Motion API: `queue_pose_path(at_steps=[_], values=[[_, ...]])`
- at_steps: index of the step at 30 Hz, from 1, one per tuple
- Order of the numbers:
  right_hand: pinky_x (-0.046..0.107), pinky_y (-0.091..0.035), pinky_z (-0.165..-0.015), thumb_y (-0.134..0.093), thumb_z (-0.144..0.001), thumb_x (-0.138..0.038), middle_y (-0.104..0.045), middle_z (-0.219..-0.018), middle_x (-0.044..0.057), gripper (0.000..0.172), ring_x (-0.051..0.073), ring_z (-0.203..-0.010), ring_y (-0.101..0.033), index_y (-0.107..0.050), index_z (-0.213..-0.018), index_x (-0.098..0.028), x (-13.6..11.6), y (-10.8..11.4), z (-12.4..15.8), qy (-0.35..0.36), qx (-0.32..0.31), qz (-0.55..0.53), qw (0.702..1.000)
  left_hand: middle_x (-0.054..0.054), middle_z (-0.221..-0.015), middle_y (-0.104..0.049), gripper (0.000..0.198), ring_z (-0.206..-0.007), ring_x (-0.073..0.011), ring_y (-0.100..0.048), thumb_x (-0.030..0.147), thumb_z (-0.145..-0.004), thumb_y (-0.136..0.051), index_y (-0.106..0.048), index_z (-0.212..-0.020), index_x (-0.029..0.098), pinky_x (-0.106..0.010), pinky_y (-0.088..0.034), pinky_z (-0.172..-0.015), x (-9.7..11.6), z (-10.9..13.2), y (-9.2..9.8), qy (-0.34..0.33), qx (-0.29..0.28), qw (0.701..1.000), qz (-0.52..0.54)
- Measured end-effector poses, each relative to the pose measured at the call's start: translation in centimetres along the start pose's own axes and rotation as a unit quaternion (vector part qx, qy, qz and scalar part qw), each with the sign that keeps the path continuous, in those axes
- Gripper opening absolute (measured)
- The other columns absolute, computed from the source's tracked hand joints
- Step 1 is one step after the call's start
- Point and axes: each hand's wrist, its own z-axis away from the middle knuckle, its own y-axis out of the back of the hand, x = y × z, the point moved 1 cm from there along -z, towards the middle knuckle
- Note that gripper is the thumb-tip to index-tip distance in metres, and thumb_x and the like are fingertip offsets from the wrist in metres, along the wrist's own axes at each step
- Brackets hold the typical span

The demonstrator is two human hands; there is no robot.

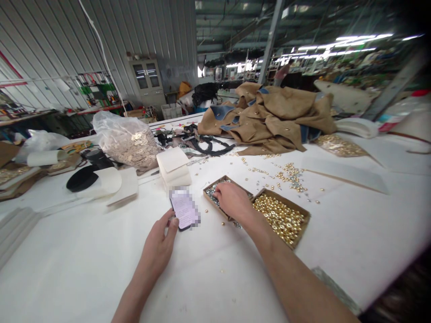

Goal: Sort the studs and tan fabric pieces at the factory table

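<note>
My left hand (158, 246) rests on the white table (84, 269) with its fingertips touching the near end of a phone (184, 209) that lies flat, screen lit. My right hand (232, 199) reaches into a small cardboard box of silver fasteners (211, 190), fingers curled down over the contents; what they hold, if anything, is hidden. Right beside it sits a second cardboard box full of gold rings (281, 217).
Loose gold fasteners (289, 172) lie scattered behind the boxes. A pile of tan jackets (269, 116) sits at the back, a clear bag of metal parts (126, 139) at the back left, with white paper pieces (173, 166) and black straps (208, 143) nearby.
</note>
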Motion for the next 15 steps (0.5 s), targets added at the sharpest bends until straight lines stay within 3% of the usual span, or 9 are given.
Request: queue_pose_path(at_steps=[15], values=[[0.035, -0.04, -0.078, -0.058, -0.106, -0.017, -0.08, -0.1, 0.011, 0.025, 0.023, -0.094, -0.07, -0.08, -0.095, -0.018, 0.34, -0.48, -0.24, 0.007, 0.029, -0.044, 0.999, -0.009, -0.154, -0.065, 0.065, -0.142, -0.0294, -0.058, 0.071, -0.113, -0.048, -0.061, -0.158, 0.026, -0.048, -0.043, -0.123, -0.09, -0.03, 0.03, -0.004, -0.005, 1.0, 0.014]])
